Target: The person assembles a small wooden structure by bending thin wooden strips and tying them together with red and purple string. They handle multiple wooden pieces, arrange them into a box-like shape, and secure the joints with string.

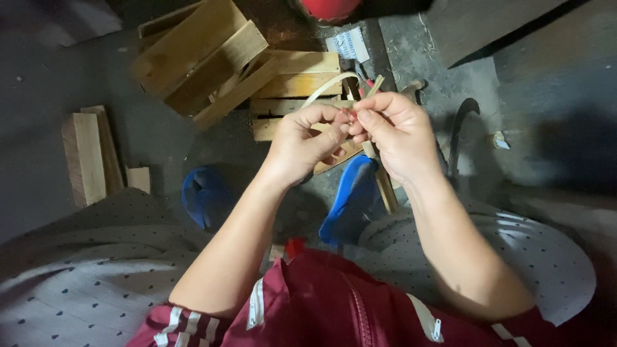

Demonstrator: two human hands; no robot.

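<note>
My left hand and my right hand meet in the middle of the head view, fingertips pinched together. Between them they hold a thin pale bamboo strip that curves up in a loop above the hands. A flat wooden stick passes under my right hand and slants down toward my knee. What the fingertips pinch exactly is too small to tell.
Below lie two blue sandals on a dark floor. Wooden slats and a small crate lie at the back, wood blocks at the left, a curved dark blade at the right, a red object at the top.
</note>
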